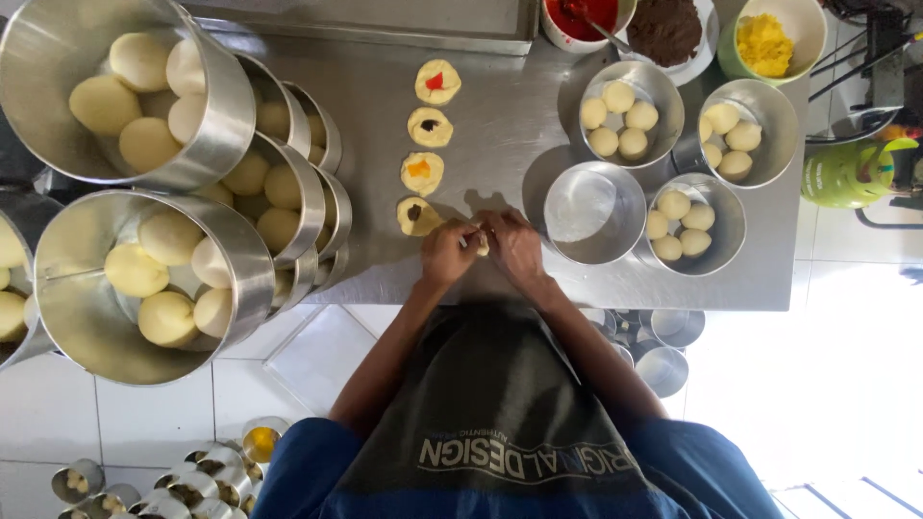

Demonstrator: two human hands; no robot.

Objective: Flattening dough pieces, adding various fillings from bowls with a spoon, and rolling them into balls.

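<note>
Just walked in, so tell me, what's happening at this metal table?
A person's left hand and right hand pinch a small dough piece between them on the steel table. Beside them, four flat dough rounds lie in a row, each with a dab of filling. Tins of dough balls stand around, and one tin is empty.

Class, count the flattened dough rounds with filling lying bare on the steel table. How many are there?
4, in a column: red-filled at top, dark-filled, orange-filled, dark-filled nearest the left hand. Another piece may be hidden between both hands.
</note>
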